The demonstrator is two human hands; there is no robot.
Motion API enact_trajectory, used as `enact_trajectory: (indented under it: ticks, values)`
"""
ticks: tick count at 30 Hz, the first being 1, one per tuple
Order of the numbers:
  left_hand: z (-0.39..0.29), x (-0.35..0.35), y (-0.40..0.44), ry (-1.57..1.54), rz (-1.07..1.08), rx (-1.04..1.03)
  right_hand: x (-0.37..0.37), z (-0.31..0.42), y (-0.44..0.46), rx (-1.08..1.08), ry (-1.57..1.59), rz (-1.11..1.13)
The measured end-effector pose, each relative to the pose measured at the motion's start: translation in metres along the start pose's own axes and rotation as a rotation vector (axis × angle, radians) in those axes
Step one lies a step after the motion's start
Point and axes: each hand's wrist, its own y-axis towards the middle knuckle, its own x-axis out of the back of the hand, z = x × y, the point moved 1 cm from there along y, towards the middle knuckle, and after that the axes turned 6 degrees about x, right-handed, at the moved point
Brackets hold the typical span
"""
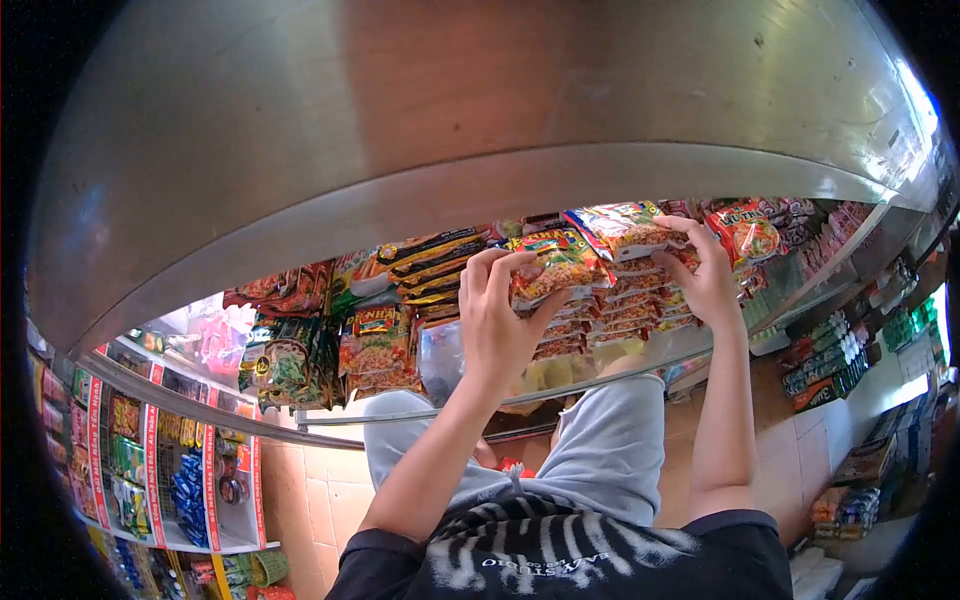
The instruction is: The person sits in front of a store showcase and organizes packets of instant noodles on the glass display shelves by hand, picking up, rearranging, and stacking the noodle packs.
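Stacked noodle packets fill a glass-fronted case under a metal top. My left hand (497, 315) has its thumb and fingers around the near edge of a yellow and red packet (556, 262) on top of a stack. Just right of it, my right hand (700, 270) pinches the edge of a white, red and blue packet (618, 226) on the neighbouring stack. More packets (625, 300) lie in layers below both. A red packet with a bowl picture (745, 232) lies right of my right hand.
The metal top (480, 100) overhangs the packets. Its glass shelf edge (590, 385) curves in front of my knees. Green packets (285, 360) and brown packets (378, 350) stand at the left. A shelf rack (150, 450) is lower left; stacked goods (848, 510) sit lower right.
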Motion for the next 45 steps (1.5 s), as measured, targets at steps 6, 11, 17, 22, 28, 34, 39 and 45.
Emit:
enact_trajectory:
  ticks: [6,11,17,22,28,34,39,45]
  values:
    - [0.010,-0.007,-0.002,0.002,-0.036,-0.037,0.004,0.003,0.000,-0.035,0.051,0.048]
    - [0.021,0.014,-0.013,-0.076,0.022,-0.057,0.000,0.021,-0.007,-0.065,-0.039,-0.056]
    - [0.045,0.072,-0.049,0.020,0.000,-0.037,-0.035,0.075,-0.015,0.256,-0.125,-0.376]
    - [0.072,0.108,-0.092,-0.127,-0.083,0.166,-0.100,0.149,-0.040,0.401,0.407,-0.144]
    - [0.119,0.127,-0.146,-0.149,-0.367,0.423,-0.199,0.207,-0.069,0.202,0.600,0.389]
    - [0.142,0.132,-0.171,-0.081,-0.244,0.537,-0.282,0.206,-0.061,0.096,0.376,0.424]
    - [0.148,0.137,-0.159,-0.246,-0.159,0.542,-0.302,0.179,-0.058,-0.038,0.400,0.461]
    - [0.142,0.142,-0.142,-0.473,-0.008,0.532,-0.294,0.168,-0.065,-0.079,0.425,0.454]
